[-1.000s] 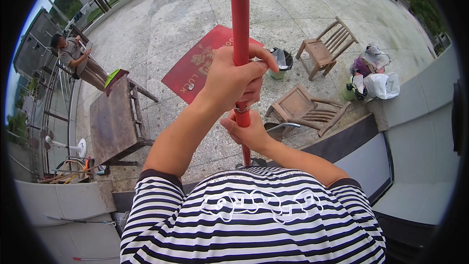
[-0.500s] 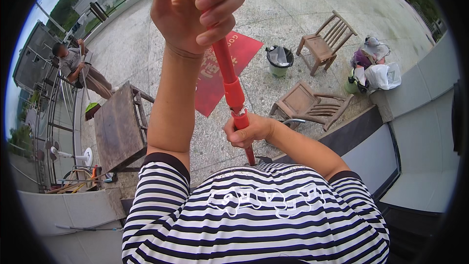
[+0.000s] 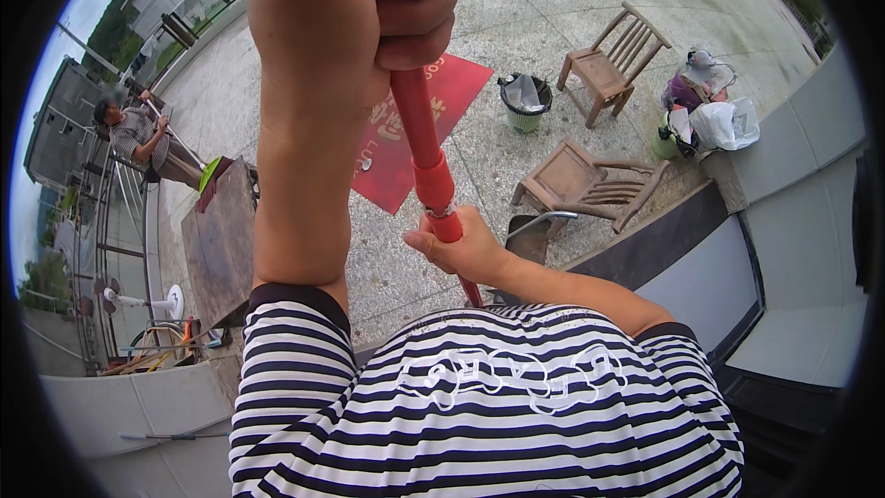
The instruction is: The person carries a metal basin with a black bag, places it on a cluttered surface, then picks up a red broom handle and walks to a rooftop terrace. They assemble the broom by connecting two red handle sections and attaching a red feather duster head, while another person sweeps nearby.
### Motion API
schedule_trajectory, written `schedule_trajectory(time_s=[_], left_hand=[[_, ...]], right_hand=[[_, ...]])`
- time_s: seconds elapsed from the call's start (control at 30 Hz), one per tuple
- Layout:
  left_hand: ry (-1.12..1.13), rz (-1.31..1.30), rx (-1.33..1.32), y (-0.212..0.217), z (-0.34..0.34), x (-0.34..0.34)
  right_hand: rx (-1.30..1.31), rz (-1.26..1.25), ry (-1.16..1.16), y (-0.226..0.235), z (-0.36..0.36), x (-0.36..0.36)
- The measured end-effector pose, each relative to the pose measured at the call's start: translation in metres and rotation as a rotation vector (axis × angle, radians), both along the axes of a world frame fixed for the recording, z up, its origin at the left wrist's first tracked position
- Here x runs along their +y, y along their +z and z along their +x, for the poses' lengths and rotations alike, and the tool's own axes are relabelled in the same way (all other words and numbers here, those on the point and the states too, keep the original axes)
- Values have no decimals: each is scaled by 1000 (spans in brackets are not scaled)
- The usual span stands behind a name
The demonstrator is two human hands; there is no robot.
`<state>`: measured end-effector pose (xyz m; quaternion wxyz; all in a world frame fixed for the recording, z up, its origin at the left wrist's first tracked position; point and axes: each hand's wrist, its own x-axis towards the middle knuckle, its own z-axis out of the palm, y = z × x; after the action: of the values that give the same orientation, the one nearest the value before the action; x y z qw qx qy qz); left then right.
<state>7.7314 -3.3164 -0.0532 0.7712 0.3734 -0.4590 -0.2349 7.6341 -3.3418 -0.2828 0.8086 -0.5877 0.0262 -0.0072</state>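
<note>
A long red pole point(image 3: 421, 124) runs upright in front of my chest, its upper end out of view. It has a thicker collar, and below that a scuffed, pale broken ring. High up and close to the camera, my left hand point(image 3: 410, 5) is wrapped round the pole. My right hand point(image 3: 472, 247) grips it lower down, just below the collar, with the thumb toward the left. Beneath the right hand, the pole's lower part passes down in front of my striped shirt, where its end is hidden.
A red mat point(image 3: 387, 180) lies on the stone floor behind the pole. Rightward are a lined bin point(image 3: 525, 120), two wooden chairs point(image 3: 604, 78) and several bags point(image 3: 725, 134). At left, a wooden table point(image 3: 217, 249) stands near a person point(image 3: 138, 138) holding a green-headed long tool point(image 3: 210, 173).
My left hand has come nearer the camera, its fingers now closed round the pole. The pole has shifted slightly left. The other person has raised the green-headed tool above the table's edge.
</note>
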Motion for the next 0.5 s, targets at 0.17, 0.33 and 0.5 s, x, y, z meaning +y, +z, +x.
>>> schedule_trajectory(time_s=[0.17, 0.33, 0.5], left_hand=[[-299, -60, 72, -9, 29, -18], [-41, 71, 292, -39, 82, -29], [14, -11, 6, 5, 87, -12]], right_hand=[[10, 314, 346, -4, -8, -32], [-39, 112, 15, -5, -21, -27], [39, 173, -22, -30, -21, -39]])
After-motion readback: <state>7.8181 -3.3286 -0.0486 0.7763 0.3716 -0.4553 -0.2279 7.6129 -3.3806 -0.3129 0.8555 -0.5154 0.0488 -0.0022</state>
